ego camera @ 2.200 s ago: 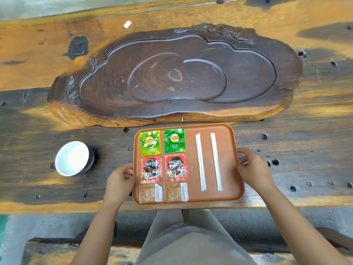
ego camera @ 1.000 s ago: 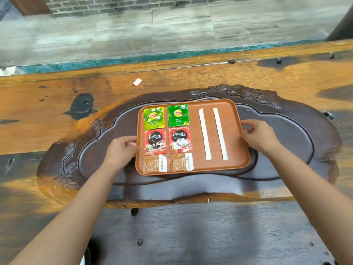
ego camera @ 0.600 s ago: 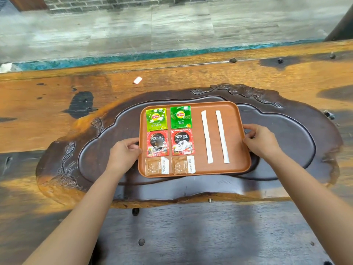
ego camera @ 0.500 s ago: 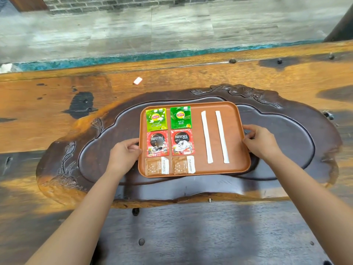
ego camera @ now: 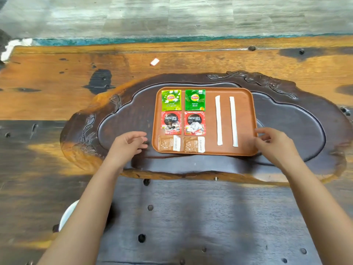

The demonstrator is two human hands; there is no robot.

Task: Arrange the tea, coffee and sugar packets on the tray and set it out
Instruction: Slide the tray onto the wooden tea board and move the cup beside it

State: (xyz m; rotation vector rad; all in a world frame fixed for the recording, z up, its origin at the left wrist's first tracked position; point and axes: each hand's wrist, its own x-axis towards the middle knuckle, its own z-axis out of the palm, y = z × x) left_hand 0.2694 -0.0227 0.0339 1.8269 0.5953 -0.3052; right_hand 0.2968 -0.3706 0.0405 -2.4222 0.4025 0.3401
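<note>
The long wooden table [ego camera: 57, 88] fills the view, orange-brown beyond the hands and dark grey under the forearms; past its far edge runs a pale stone floor [ego camera: 172, 14]. On it, directly ahead of both hands, lies a dark carved wooden slab [ego camera: 298, 129] with a sunken, cloud-shaped well, its long axis running left to right.

In that well rests the brown tray [ego camera: 210, 119], between and just beyond the two hands, its longer side also running left to right. The left hand [ego camera: 127, 145] hangs just beside the tray's left edge, apart from it, fingers loosely curled and holding nothing. The right hand [ego camera: 275, 144] sits at the right edge near the front corner, fingers half spread; whether the tips touch the rim I cannot tell. It looks the nearer of the two, so any last nudge would fall to it.

On the half nearer the left hand, farthest to nearest: two green tea packets [ego camera: 171, 100], two red coffee packets [ego camera: 171, 123], two brown sugar packets [ego camera: 169, 143]. Toward the right hand lie two white stick sachets [ego camera: 218, 120], pointing away from the person.

By my judgement, the arranging is done and the tray set out. A white cup [ego camera: 65, 215] peeks out beneath the left forearm.
</note>
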